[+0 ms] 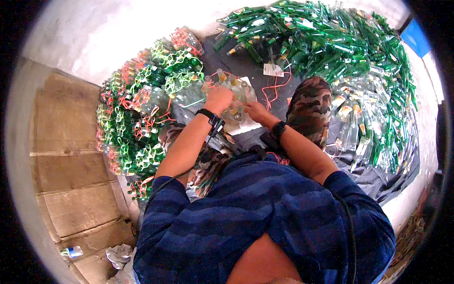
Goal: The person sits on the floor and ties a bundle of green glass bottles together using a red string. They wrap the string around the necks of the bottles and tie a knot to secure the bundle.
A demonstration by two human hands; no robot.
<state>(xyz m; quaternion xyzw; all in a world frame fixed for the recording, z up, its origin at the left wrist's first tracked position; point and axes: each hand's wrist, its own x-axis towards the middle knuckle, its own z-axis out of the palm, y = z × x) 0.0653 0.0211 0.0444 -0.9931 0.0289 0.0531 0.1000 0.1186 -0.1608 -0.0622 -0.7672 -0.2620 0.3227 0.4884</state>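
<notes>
A cluster of clear glass bottles (251, 95) stands upright in front of me on a white board (244, 128), between my legs. Red plastic twine (238, 102) runs across the bottle necks. My left hand (219, 97) is closed at the left side of the cluster, with red twine at its fingers. At the right side, my right hand (256, 111) pinches a stretch of that twine. The left hand hides some of the bottles. A loose length of red twine (276, 87) trails over the dark sheet to the right, beside a white label card (273, 70).
Bundles of tied bottles (142, 99), mostly green, are stacked on my left. Loose green bottles (319, 39) form a large heap ahead and right. Clear bottles (354, 117) lie beyond my right knee (310, 103). Flattened cardboard (71, 142) covers the far left.
</notes>
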